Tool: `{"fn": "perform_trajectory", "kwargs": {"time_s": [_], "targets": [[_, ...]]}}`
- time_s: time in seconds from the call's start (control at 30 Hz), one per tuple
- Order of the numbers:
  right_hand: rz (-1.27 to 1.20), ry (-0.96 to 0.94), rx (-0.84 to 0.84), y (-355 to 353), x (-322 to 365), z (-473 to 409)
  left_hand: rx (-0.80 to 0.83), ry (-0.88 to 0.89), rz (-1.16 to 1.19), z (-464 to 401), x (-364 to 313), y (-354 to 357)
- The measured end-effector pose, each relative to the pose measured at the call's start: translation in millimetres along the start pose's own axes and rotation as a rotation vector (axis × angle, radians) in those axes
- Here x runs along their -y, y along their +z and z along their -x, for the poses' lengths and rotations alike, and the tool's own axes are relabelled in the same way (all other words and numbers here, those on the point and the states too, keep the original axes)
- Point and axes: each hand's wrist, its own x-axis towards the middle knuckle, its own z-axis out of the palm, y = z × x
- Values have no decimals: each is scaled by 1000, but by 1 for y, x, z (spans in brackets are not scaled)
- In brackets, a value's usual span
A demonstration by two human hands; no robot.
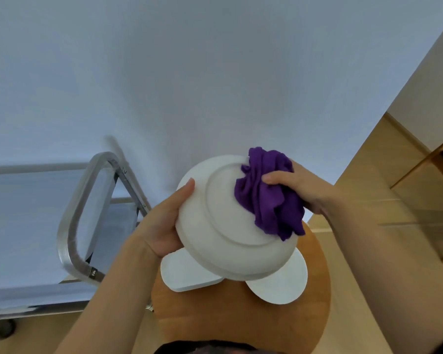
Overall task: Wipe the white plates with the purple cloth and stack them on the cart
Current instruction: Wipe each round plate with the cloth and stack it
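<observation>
Left hand [164, 223] grips the rim of an upturned white plate [223, 233], held above the round wooden table [241, 323]. Right hand [302, 185] clutches the bunched purple cloth [266, 198], pressed against the plate's underside. Two more white plates [281, 284] lie on the table; the steel cart [72, 221] stands at left.

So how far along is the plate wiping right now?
Nothing shows as stacked on the cart. In hand: the left hand grips a white plate, underside up, while the right hand presses the purple cloth on it. Left: two plates on the round wooden table.
</observation>
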Motion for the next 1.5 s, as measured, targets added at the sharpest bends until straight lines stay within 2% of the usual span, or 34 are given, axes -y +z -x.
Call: {"fn": "perform_trajectory", "kwargs": {"time_s": [0.17, 0.23, 0.37, 0.47, 0.57, 0.67, 0.73, 0.83, 0.93, 1.03, 1.2, 1.3, 1.37, 1.5], "targets": [[-1, 15, -173, 1, -7, -4, -39, 121, 66, -8, 10, 11], [-125, 30, -274, 11, -17, 0, -65, 166, 78, -10, 13, 14], [-395, 57, -576, 43, -37, 6, -188, 250, 39, -14, 18, 24], [-446, -8, -740, 71, -47, 11, -262, 339, 40, -21, 25, 35], [-513, -7, -824, 97, -56, 14, -313, 372, -33, -27, 33, 44], [-516, 30, -808, 102, -60, 17, -389, 366, -132, -26, 36, 43], [-478, -15, -839, 85, -53, 17, -403, 357, -176, -22, 35, 38], [-462, -110, -911, 50, -38, 10, -279, 374, -238, -15, 34, 29], [-348, -135, -775, 36, -27, -1, -134, 369, -364, -11, 36, 33], [-216, -137, -600, 47, -26, -8, -116, 380, -419, -13, 35, 39], [-22, -121, -465, 68, -28, 2, -261, 376, -351, -19, 34, 44], [48, -137, -385, 88, -27, 17, -404, 373, -276, -25, 34, 45], [113, -227, -422, 105, -28, 24, -485, 394, -221, -29, 34, 46], [244, -388, -628, 128, -34, 24, -561, 386, -156, -33, 41, 55]]}}
